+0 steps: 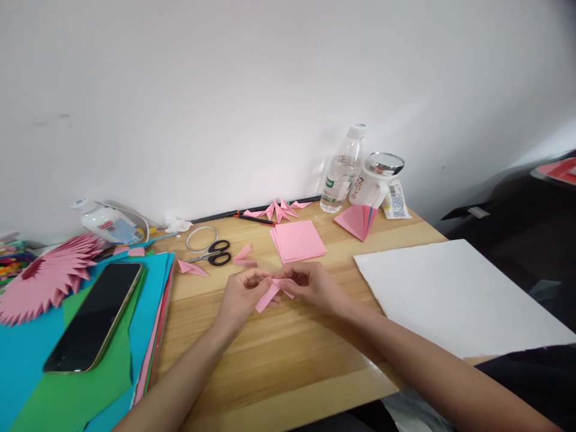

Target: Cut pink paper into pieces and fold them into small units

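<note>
A small folded strip of pink paper (pixel 269 295) is pinched between my two hands above the wooden table. My left hand (pixel 244 293) grips its left side with thumb and fingers. On the other side, my right hand (pixel 312 288) pinches the paper near its fold, fingers bent. Just beyond the hands lies a stack of square pink sheets (pixel 299 241). A bent pink strip (pixel 244 257) and a small folded pink piece (pixel 192 268) rest to the left, beside black-handled scissors (pixel 211 254). Several folded pink pieces (pixel 279 210) lie by the wall.
At left, a phone (pixel 96 315) lies on green and blue paper, near a pleated pink paper ring (pixel 54 276) and a white bottle (pixel 108 223). A water bottle (pixel 342 174), mug (pixel 375 183) and pink paper fan (pixel 357 222) stand at back right. A white board (pixel 459 300) lies right.
</note>
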### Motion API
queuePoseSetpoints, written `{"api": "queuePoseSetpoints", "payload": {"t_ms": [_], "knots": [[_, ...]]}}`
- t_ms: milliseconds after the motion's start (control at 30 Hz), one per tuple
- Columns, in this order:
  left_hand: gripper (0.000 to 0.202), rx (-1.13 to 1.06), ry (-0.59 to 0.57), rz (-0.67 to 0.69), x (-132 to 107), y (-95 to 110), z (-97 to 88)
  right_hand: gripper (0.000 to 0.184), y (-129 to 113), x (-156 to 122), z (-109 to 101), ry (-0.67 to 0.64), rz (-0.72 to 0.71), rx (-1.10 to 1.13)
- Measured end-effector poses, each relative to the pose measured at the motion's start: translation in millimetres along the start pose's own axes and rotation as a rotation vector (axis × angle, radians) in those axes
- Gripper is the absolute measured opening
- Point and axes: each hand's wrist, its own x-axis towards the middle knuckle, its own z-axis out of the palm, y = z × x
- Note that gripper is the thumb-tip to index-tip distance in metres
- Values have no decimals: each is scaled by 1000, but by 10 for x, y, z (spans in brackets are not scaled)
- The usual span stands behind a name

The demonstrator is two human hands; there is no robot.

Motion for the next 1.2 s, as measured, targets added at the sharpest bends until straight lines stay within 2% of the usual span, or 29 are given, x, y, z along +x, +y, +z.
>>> {"api": "queuePoseSetpoints", "payload": {"t_ms": [67,233,300,400,467,533,600,667,767,833,967,1100,1200], "knots": [[28,-8,6,-11,11,-10,-11,22,6,-9,-6,28,-126,-158],[22,-44,-20,0,30,-14,-24,19,87,-35,12,171,-551,-612],[19,-22,-12,20,40,-25,-28,19,110,-50,23,173,-648,-753],[17,-18,2,37,54,-47,-36,19,116,-69,34,118,-688,-874],[20,-78,-18,10,53,-45,-38,18,109,-67,39,120,-659,-838],[24,-166,-69,-30,43,-24,-34,16,96,-50,39,165,-551,-672],[28,-238,-133,-33,31,4,-29,14,76,-19,29,195,-349,-396],[29,-266,-193,22,26,20,-27,16,52,15,7,174,-133,-84],[31,-230,-245,138,34,3,-36,27,13,51,-31,107,43,259],[30,-184,-230,190,42,-19,-43,32,-8,57,-40,77,84,356],[28,-151,-143,207,30,-17,-36,33,-21,49,-16,40,81,375],[24,-122,-153,118,5,13,-17,33,-11,52,-10,-36,100,418],[26,-177,-131,19,-1,13,-10,33,-16,59,-24,-95,135,434]]}}
